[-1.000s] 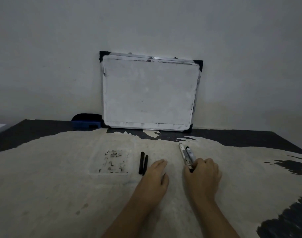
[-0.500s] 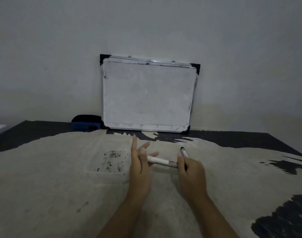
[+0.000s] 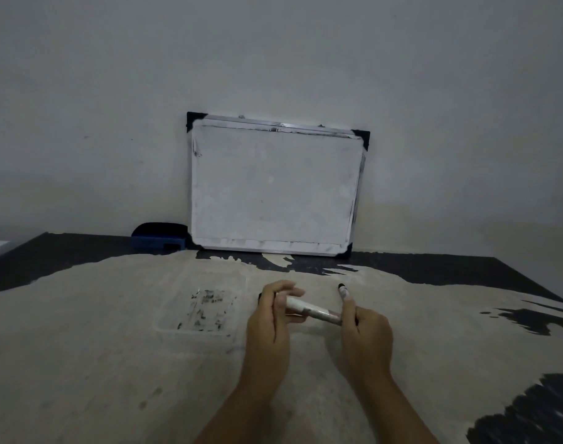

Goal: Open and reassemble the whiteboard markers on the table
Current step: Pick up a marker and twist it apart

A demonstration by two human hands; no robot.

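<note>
Fingers of the left hand curl around one end of a white marker held above the tabletop; the right hand pinches its other end. A second marker lies just beyond the right hand. A whiteboard leans against the far wall.

Hands: left hand and right hand grip one marker at its ends.
Far: whiteboard leaning on wall.

Left hand perhaps hides caps; forearms cut off below.
</note>
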